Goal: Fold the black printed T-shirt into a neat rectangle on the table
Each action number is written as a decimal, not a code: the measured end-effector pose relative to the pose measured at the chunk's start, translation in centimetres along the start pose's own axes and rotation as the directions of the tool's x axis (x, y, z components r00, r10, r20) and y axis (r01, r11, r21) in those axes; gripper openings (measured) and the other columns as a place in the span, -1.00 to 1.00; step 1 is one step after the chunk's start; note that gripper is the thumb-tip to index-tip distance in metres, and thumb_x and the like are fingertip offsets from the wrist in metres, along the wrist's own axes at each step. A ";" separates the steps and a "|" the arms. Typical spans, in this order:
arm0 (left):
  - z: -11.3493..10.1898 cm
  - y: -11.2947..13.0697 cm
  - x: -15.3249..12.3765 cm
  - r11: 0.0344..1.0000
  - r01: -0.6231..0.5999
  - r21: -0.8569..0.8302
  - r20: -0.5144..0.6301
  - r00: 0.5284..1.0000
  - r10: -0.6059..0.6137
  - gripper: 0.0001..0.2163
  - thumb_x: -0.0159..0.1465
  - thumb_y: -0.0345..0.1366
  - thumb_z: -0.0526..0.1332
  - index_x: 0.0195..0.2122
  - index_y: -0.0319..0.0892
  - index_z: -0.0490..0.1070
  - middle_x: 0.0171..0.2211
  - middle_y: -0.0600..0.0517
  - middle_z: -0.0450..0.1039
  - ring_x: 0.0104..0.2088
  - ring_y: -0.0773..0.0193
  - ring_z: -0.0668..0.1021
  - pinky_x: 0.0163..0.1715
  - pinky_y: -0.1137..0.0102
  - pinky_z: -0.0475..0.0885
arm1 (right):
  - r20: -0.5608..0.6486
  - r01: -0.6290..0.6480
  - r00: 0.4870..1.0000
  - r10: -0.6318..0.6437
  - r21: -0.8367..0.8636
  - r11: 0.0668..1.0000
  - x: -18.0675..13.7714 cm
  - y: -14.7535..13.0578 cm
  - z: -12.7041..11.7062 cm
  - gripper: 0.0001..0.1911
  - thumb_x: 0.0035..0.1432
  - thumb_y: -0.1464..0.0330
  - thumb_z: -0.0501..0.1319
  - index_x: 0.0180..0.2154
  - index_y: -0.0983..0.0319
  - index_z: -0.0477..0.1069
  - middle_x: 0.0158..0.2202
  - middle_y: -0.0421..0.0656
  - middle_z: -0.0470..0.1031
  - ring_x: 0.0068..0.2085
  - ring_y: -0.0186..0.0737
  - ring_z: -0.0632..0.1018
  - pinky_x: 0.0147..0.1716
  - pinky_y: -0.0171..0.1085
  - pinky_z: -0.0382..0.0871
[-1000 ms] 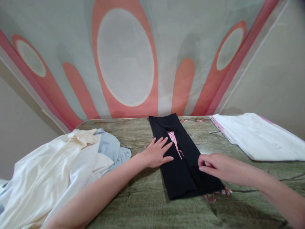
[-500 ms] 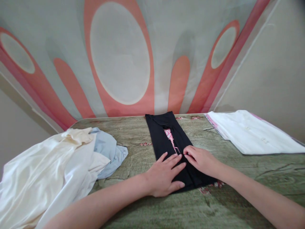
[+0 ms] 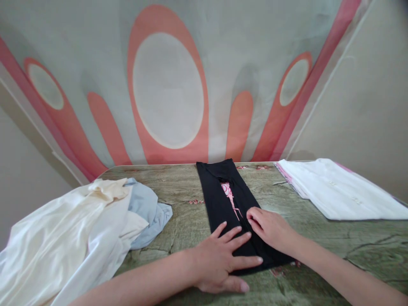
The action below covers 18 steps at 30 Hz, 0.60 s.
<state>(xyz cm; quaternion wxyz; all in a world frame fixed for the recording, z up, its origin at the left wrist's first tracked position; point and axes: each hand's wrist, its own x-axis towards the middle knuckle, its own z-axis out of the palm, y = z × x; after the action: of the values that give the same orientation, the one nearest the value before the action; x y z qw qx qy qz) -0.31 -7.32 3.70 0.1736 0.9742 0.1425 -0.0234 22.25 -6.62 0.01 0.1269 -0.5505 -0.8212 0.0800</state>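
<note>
On the middle of the table, the folded black cloth lies flat because the left hand and right hand press down on it, both open, gripping nothing.

black garment, pink print

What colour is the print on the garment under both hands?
The print is pink, on a black garment; head view shows it.

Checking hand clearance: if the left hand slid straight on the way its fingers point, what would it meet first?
Most likely the right hand, resting on the folded black garment just ahead of the left hand; the gap looks small, though depth is unclear.
</note>
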 end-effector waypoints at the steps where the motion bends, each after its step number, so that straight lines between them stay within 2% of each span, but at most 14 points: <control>1: -0.2 0.0 -0.1 1.000 -0.006 -0.008 0.003 1.000 0.006 -0.48 0.25 0.05 -0.05 0.22 0.12 -0.07 0.27 -0.02 -0.22 0.24 -0.04 -0.06 0.12 -0.08 -0.13 | -0.002 0.001 1.000 -0.001 -0.006 1.000 0.0 -0.1 0.0 -0.86 0.17 0.45 -0.05 -0.31 0.21 0.25 -0.39 -0.17 0.41 -0.37 -0.25 0.44 -0.37 -0.30 0.19; 4: -0.9 0.0 -0.4 0.999 -0.009 -0.040 -0.004 1.000 0.009 -0.46 0.23 0.06 -0.02 0.21 0.06 -0.02 0.25 -0.04 -0.09 0.23 -0.02 0.01 0.12 -0.04 -0.07 | 0.000 -0.001 1.000 0.001 -0.043 0.999 -0.2 -0.6 0.2 -0.85 0.17 0.45 -0.07 -0.32 0.21 0.25 -0.42 -0.17 0.42 -0.39 -0.24 0.45 -0.42 -0.30 0.15; 8: -1.9 0.1 -0.3 0.997 -0.003 -0.072 -0.066 0.998 -0.002 -0.56 0.26 -0.02 0.00 0.12 -0.08 0.20 0.10 -0.07 0.25 0.12 0.09 0.26 0.10 0.16 0.11 | 0.014 0.004 1.000 -0.003 -0.098 0.995 -0.5 -1.6 0.4 -0.84 0.17 0.47 -0.08 -0.36 0.21 0.23 -0.48 -0.19 0.42 -0.45 -0.24 0.45 -0.50 -0.30 0.06; 10: -2.4 0.3 -0.4 0.996 -0.010 -0.084 -0.085 0.996 0.003 -0.63 0.27 -0.08 0.03 0.03 -0.11 0.30 0.00 -0.06 0.36 0.03 0.14 0.36 0.04 0.27 0.20 | 0.029 0.007 1.000 -0.004 -0.099 0.995 -0.9 -2.3 0.4 -0.84 0.15 0.49 -0.07 -0.37 0.21 0.23 -0.49 -0.18 0.42 -0.47 -0.23 0.45 -0.53 -0.30 0.03; 13: -3.1 0.5 -0.6 0.993 -0.012 -0.122 -0.071 0.997 0.003 -0.71 0.27 -0.15 0.05 -0.05 -0.11 0.36 -0.13 -0.01 0.44 -0.09 0.22 0.45 -0.08 0.40 0.29 | 0.076 0.006 0.997 -0.003 -0.039 0.999 -1.7 -3.8 0.4 -0.85 0.12 0.50 -0.04 -0.38 0.21 0.25 -0.49 -0.17 0.44 -0.48 -0.22 0.47 -0.55 -0.29 0.00; 15: -3.5 0.3 -0.7 0.991 0.035 -0.132 -0.073 0.996 -0.045 -0.76 0.28 -0.19 0.03 -0.11 -0.11 0.38 -0.21 0.02 0.46 -0.18 0.27 0.48 -0.17 0.45 0.33 | 0.121 0.011 0.993 -0.014 0.028 1.000 -2.2 -5.0 0.1 -0.87 0.11 0.49 -0.02 -0.37 0.21 0.27 -0.46 -0.18 0.46 -0.47 -0.23 0.48 -0.54 -0.30 0.03; 18: -3.4 -0.7 -0.5 0.978 0.192 -0.088 -0.145 0.968 -0.203 -0.78 0.30 -0.25 -0.02 -0.24 -0.13 0.40 -0.29 0.03 0.43 -0.25 0.29 0.47 -0.24 0.46 0.34 | 0.216 0.030 0.974 -0.064 0.157 0.987 -2.6 -6.3 -0.7 -0.89 0.08 0.44 0.05 -0.35 0.20 0.33 -0.41 -0.18 0.49 -0.41 -0.23 0.49 -0.49 -0.33 0.12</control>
<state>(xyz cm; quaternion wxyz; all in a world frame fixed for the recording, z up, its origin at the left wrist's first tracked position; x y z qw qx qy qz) -0.97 -5.67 6.73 0.1945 0.9471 0.2524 0.0394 17.86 -11.47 2.07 0.0788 -0.5074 -0.8345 0.2000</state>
